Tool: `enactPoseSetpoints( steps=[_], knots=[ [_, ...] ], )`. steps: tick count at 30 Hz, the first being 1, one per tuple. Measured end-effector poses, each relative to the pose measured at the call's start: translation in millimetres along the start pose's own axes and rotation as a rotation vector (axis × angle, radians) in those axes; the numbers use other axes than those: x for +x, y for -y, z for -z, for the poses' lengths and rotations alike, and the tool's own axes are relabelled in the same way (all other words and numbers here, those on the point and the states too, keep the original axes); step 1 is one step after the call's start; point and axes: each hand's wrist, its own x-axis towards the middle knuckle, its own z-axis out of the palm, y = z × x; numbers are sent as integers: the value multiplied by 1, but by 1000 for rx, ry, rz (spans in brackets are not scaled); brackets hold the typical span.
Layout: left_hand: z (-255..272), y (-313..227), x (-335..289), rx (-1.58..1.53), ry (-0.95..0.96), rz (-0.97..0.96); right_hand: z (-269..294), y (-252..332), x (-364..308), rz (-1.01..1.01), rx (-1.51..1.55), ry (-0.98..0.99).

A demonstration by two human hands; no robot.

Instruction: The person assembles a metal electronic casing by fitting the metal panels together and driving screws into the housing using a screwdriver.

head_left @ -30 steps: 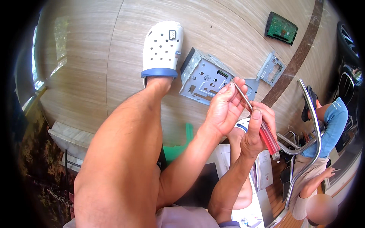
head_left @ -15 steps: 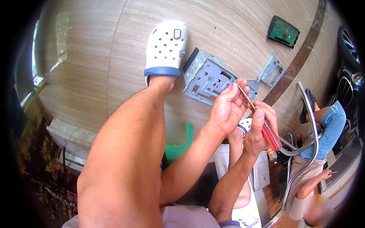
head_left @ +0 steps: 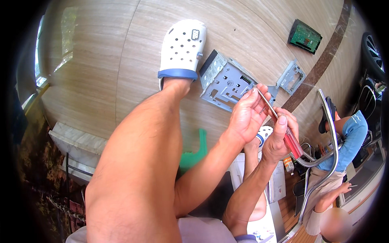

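Note:
My right hand [head_left: 280, 135] grips a screwdriver with a red handle [head_left: 292, 145]; its metal shaft slants up and left. My left hand [head_left: 249, 111] pinches the tip of that shaft with its fingertips, above the floor. Just beyond the hands a grey metal chassis frame [head_left: 225, 81] lies on the wooden floor beside my foot in a white perforated clog [head_left: 181, 48]. My bare left leg fills the middle of the view.
A smaller grey metal bracket [head_left: 292, 77] lies right of the chassis, and a green circuit board [head_left: 304, 38] farther off. A green plastic stool [head_left: 194, 152] shows under my leg. A person in a blue shirt [head_left: 348, 137] sits at the right behind a chrome chair frame [head_left: 330, 133].
Both hands and the screwdriver stay together and have barely shifted; the view has tilted slightly.

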Motion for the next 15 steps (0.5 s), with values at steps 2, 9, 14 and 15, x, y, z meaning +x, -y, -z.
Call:
enactPoseSetpoints(
  steps=[2, 9, 14, 15],
  knots=[
    [0, -1, 0, -6, 7, 0, -1, -2, 0, 19, -14, 3],
    [-2, 0, 0, -6, -5, 8, -3, -1, 1, -29, 72, -63],
    [-1, -4, 0, 9, 23, -8, -8, 1, 2, -53, 102, -76],
    [-1, -4, 0, 13, 25, -8, -8, 1, 3, -53, 102, -76]
  ],
)
